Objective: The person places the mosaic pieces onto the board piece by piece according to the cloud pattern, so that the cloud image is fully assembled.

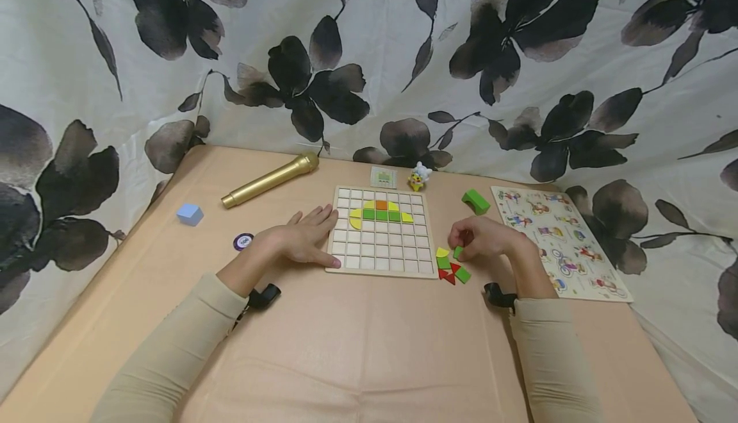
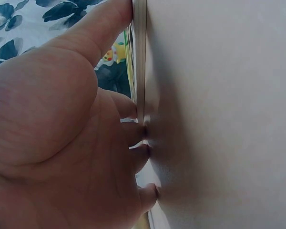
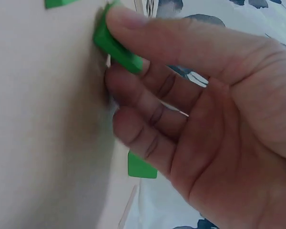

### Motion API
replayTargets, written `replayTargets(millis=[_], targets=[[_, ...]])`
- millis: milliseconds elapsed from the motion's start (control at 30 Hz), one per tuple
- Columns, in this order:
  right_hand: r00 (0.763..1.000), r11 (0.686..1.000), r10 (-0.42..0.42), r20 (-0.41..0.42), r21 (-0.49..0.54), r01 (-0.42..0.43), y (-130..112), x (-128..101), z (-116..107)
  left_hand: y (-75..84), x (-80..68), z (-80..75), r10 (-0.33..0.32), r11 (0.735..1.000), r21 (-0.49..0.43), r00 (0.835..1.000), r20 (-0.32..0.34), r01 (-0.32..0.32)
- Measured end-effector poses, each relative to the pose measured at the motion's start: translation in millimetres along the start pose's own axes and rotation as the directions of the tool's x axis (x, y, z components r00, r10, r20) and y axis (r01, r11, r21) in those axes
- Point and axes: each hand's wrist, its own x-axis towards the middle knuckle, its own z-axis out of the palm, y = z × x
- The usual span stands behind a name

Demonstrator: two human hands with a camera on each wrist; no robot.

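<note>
Right hand [image 1: 484, 238]: my thumb and fingertips pinch 1 small flat green wooden tile [image 3: 117, 47]. The tile lies at the tips of my fingers, well apart from my palm, right of the pale wooden grid board [image 1: 383, 253] and just beside a cluster of loose red, green and yellow tiles [image 1: 442, 263]. Left hand [image 1: 302, 238]: fingers extended and grasping nothing, with my thumb touching the board's left edge. Yellow, green and orange tiles [image 1: 382, 214] lie on the grid. My right thumb covers part of the pinched tile, so its full outline is hidden; I cannot tell whether it touches the table. In the right wrist view, 1 other green piece [image 3: 62, 3] is cut off at the upper border.
</note>
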Motion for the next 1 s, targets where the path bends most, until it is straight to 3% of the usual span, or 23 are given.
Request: replayTargets(millis=[100,233,367,567,700,867,1000], targets=[[0.992,0.999,-0.043,-0.116,0.011,0.044,-4,0,-1,-1.5,2.6,0.8,-0.002,1.0,0.008,1.0,0.002,0.002],[0.951,0.99,-0.122,-0.285,0.034,0.138,-31,8,-3,0.9,1.9,-1.1,-0.007,1.0,0.01,1.0,0.004,0.007],[0.92,0.976,-0.175,-0.352,0.064,0.21,-66,31,2,5.7,-1.9,-4.9,0.004,1.0,-0.007,1.0,0.005,-0.004],[0.923,0.959,-0.243,-0.299,0.07,0.276,-99,78,21,13.7,-6.9,-8.8,-0.008,1.0,0.001,1.0,0.009,0.008],[0.93,0.954,-0.29,-0.226,0.008,0.3,-107,100,32,20.2,-9.9,-12.6,-0.008,0.999,0.032,1.0,0.015,0.007],[0.938,0.957,-0.287,-0.192,-0.094,0.274,-109,116,42,16.3,-7.9,-10.6,-0.01,1.0,0.024,1.0,0.011,0.009],[0.95,0.964,-0.261,-0.172,-0.104,0.246,-111,120,46,8.0,-3.6,-5.6,0.003,1.0,-0.004,1.0,-0.002,-0.003]])
